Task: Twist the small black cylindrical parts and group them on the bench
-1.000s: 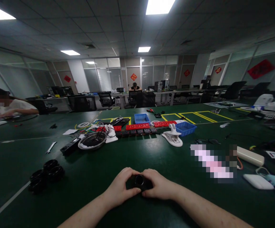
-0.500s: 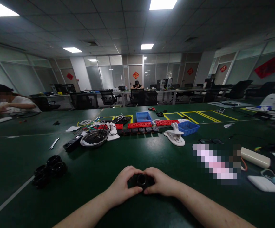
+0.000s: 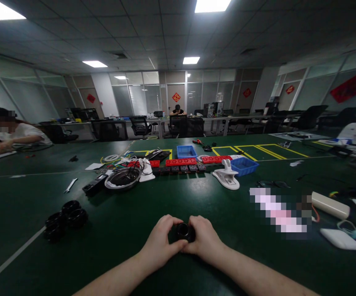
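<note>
The green table [image 3: 153, 201] spreads in front of you, and nothing on it seems to have shifted against its neighbours: the red strips [image 3: 181, 161] lie along the far middle and the steel bowl [image 3: 121, 188] sits left of them. The slight slide of the whole view over the last second looks like your head turning. What has changed is at the near middle, in your hands. Half a second ago a gap showed between your right palm and the black ring; now your right hand [image 3: 207, 238] has closed in, its fingers curled tight against the ring's right side. Your left hand [image 3: 162, 240] makes a wider C, forefinger at the far edge and thumb at the near edge, space showing between palm and ring. The two forefingers, close together then, now stand apart, while the thumbs meet on your side. The black pieces [image 3: 66, 220] remain grouped at near left, well apart from your hands. The ring [image 3: 184, 234] is between both hands, its opening upward; I judge the right now has the firmer hold, the left merely steadying. Whether it touches the table, I cannot tell.
</note>
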Action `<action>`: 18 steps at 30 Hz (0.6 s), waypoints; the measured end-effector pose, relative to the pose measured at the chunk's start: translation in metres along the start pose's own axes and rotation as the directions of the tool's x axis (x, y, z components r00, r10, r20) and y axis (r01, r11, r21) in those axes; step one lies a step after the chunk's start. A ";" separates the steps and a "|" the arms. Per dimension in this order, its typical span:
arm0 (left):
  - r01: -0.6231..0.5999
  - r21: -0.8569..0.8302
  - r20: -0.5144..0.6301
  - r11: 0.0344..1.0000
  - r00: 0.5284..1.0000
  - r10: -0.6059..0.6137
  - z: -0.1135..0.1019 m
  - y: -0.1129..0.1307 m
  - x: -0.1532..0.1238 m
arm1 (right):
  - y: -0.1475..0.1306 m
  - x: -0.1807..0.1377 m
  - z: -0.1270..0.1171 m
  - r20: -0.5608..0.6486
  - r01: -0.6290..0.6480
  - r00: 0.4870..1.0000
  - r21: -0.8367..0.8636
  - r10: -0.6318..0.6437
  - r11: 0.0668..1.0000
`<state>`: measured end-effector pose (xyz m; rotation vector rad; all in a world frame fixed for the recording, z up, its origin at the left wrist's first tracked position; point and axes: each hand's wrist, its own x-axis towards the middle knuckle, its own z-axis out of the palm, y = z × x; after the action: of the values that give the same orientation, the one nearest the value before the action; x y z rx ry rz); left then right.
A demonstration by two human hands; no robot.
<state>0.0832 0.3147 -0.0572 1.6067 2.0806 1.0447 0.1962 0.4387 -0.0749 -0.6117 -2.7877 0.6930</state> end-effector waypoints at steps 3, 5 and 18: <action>0.015 -0.002 -0.031 1.000 0.999 -0.016 0.002 -0.002 0.000 | -0.006 -0.004 0.003 -0.090 -0.013 0.996 -0.100 0.004 0.995; 0.003 -0.009 -0.017 1.000 1.000 -0.004 0.001 -0.003 0.001 | -0.005 -0.005 0.001 -0.073 0.028 0.997 -0.070 -0.033 0.997; -0.070 -0.097 0.199 0.993 0.976 0.088 -0.009 -0.008 0.005 | 0.018 0.008 -0.027 0.266 0.286 0.900 0.235 -0.344 0.929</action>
<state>0.0704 0.3148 -0.0552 1.6875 1.8262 0.9412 0.2030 0.4670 -0.0597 -0.0063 -2.9393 1.0378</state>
